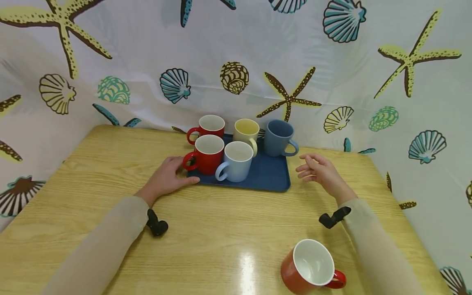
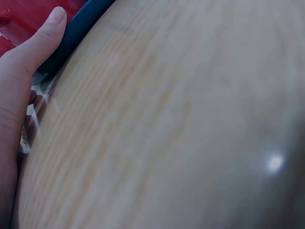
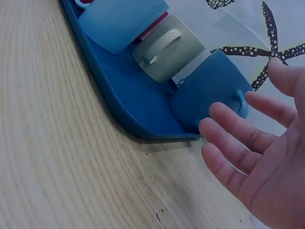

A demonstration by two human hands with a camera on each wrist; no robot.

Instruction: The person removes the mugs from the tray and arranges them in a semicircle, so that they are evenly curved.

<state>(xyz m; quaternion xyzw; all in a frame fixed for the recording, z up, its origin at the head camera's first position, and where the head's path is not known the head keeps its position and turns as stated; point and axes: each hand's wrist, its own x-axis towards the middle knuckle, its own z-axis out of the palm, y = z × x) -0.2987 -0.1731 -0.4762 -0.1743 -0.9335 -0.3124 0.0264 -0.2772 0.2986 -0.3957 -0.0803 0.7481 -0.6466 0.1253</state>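
A dark blue tray [image 1: 271, 176] lies on the table with several mugs on it. Two red mugs with white insides, the front one [image 1: 208, 157] and the back one [image 1: 212, 125], stand at its left. Beside them are a light blue mug [image 1: 237, 164], a yellow mug [image 1: 246, 131] and a darker blue mug [image 1: 278, 137]. My left hand [image 1: 167, 178] grips the tray's front left corner, thumb over the rim near the front red mug. My right hand [image 1: 321, 172] hovers just off the tray's right side, fingers loosely spread and holding nothing.
An orange-red mug [image 1: 307, 266] stands apart near the table's front edge, beside my right forearm. Behind the wooden table [image 1: 206, 229] hangs a white cloth [image 1: 206, 49] printed with shells and starfish, close to the back mugs.
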